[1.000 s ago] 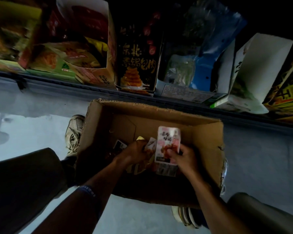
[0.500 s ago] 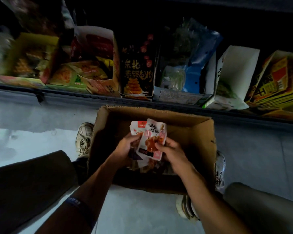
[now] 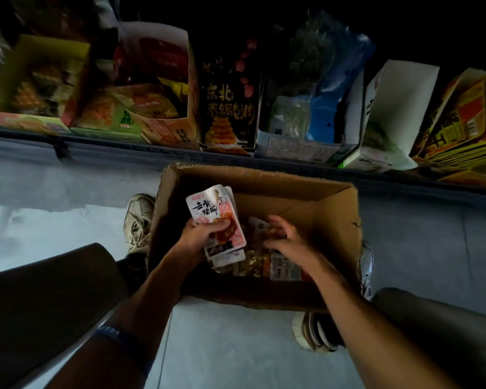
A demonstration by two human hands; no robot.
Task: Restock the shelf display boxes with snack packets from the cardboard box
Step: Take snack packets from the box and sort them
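Over at 10 o'clock the shelf (image 3: 163,153) carries its row of display boxes, starting with a yellow-green display box (image 3: 37,80) stuffed with packets, then a white-backed display box (image 3: 163,88) with orange packets leaning at its front. Down at 8 o'clock a dark knee and a pale shoe (image 3: 138,220) sit tight against the cardboard box (image 3: 264,178), which lies on the floor just below the shelf edge.

Now the action: the left hand (image 3: 201,234) is clamped on a small stack of snack packets (image 3: 218,217), thumb across the front and the printed faces turned up, likely so they stay squared for slotting into a box. At 12 o'clock stands a black display box (image 3: 230,105) with gold lettering.

The right hand (image 3: 285,237) is apart from the left, fingers spread and curling down onto the loose packets (image 3: 267,262) on the box floor; whether it has 1 pinched I cannot tell. Looks like gathering, not yet shelving.

Further right, blue plastic bags (image 3: 328,108), a tilted white carton (image 3: 396,108) and at 2 o'clock a yellow stack (image 3: 466,122). The box's tall far wall and the shelf lip stand between hands and display.
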